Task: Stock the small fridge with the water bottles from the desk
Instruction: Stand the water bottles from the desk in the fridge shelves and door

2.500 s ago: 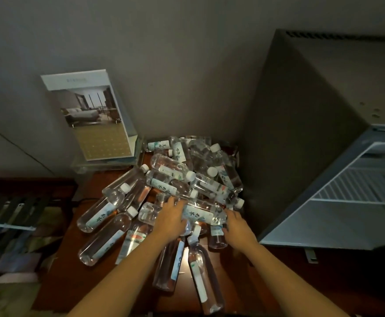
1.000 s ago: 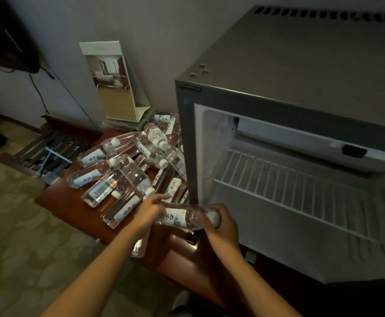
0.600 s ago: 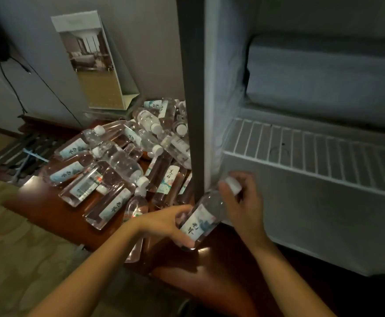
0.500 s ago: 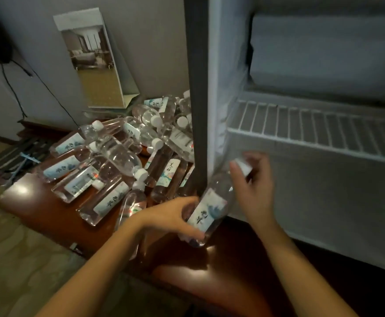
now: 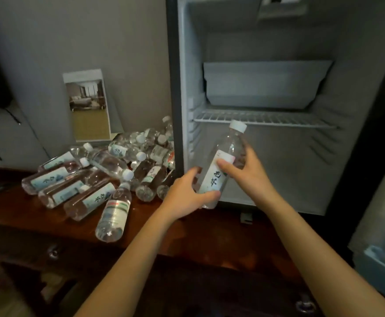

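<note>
I hold one clear water bottle (image 5: 223, 163) with a white cap and a white label, nearly upright and tilted right, at the mouth of the small fridge (image 5: 278, 161). My left hand (image 5: 184, 193) grips its base from the left. My right hand (image 5: 246, 170) grips its middle from the right. The bottle is in front of the fridge's lower compartment, under the wire shelf (image 5: 264, 118). A heap of several more water bottles (image 5: 100, 177) lies on the dark wooden desk (image 5: 38, 216) to the left of the fridge.
The open fridge door (image 5: 379, 243) stands at the right edge. A white box-shaped compartment (image 5: 262, 84) sits above the wire shelf. A standing brochure (image 5: 88, 106) leans by the wall behind the bottles. A dark screen and cables are at the far left.
Both hands lifted one bottle off the heap, carried it right to the fridge opening and tipped it from lying flat to nearly upright. My view dropped to face the fridge interior.
</note>
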`<action>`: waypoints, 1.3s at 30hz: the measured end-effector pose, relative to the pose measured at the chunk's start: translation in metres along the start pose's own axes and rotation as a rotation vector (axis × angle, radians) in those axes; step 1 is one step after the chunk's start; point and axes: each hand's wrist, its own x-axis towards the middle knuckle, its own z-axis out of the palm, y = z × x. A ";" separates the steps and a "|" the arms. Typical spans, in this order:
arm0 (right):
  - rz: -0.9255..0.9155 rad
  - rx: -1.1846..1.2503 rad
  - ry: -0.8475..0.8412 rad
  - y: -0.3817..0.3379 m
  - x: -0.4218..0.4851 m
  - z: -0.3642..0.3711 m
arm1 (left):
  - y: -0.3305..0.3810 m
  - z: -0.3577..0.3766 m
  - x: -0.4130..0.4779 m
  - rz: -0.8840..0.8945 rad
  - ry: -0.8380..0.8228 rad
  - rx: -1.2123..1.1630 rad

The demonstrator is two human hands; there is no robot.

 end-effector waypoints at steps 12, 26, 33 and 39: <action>-0.213 -0.013 -0.063 -0.070 0.050 -0.026 | 0.084 -0.030 0.053 0.216 0.167 -0.029; -0.195 -0.105 0.083 -0.069 0.157 -0.033 | 0.096 -0.020 0.169 0.208 0.219 0.112; -0.169 -0.150 0.048 -0.050 0.195 -0.023 | 0.082 -0.014 0.200 0.152 0.261 0.043; -0.128 -0.219 0.006 -0.033 0.211 -0.013 | 0.075 -0.013 0.216 0.031 0.342 0.059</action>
